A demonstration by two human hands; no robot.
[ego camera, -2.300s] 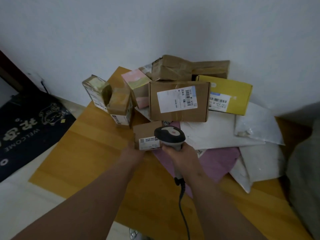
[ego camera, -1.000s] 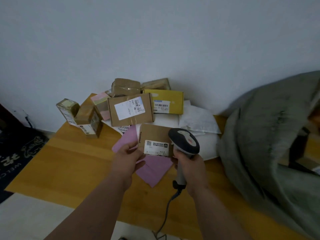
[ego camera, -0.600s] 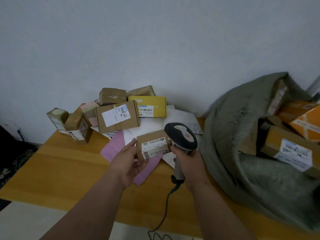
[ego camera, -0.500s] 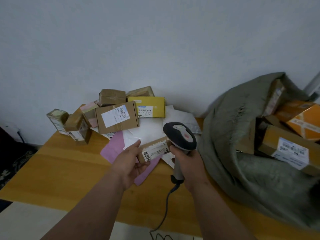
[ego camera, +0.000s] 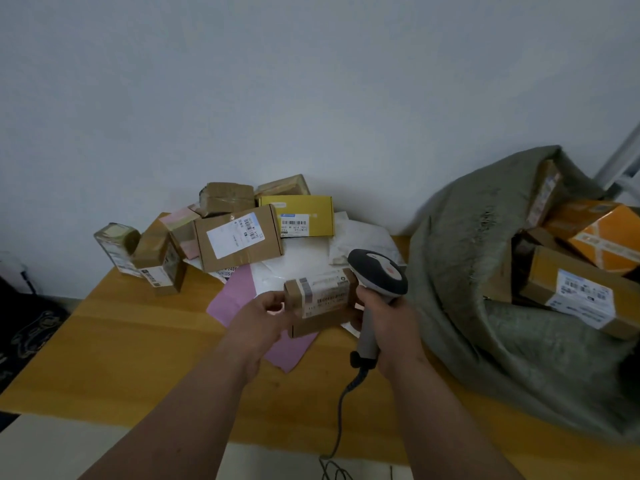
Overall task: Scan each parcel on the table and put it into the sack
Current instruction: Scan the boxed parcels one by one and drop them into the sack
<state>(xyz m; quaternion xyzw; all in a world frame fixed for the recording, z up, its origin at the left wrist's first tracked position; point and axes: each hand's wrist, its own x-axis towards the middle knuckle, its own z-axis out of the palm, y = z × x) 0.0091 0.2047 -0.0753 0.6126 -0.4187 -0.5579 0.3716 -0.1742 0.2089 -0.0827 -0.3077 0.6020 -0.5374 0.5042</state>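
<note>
My left hand (ego camera: 263, 315) holds a small brown cardboard parcel (ego camera: 320, 304) above the table, its white barcode label turned up towards me. My right hand (ego camera: 388, 318) grips the handle of a grey and black barcode scanner (ego camera: 377, 271), whose head sits just right of the parcel; its cable hangs over the table's front edge. The grey-green sack (ego camera: 485, 289) lies open at the right with several boxes inside. More parcels are piled at the back of the wooden table (ego camera: 121, 341): a labelled brown box (ego camera: 239, 242), a yellow box (ego camera: 298, 216), white mailers and a pink mailer (ego camera: 239, 299).
Two small taped boxes (ego camera: 149, 258) stand at the table's back left corner. The wall runs right behind the pile. A dark doormat (ego camera: 24, 327) lies on the floor to the left. The table's front edge is close below my forearms.
The view swung right from the pile to bring the sack into sight. My left hand turned the small parcel over, so its barcode label now faces up beside the scanner head.
</note>
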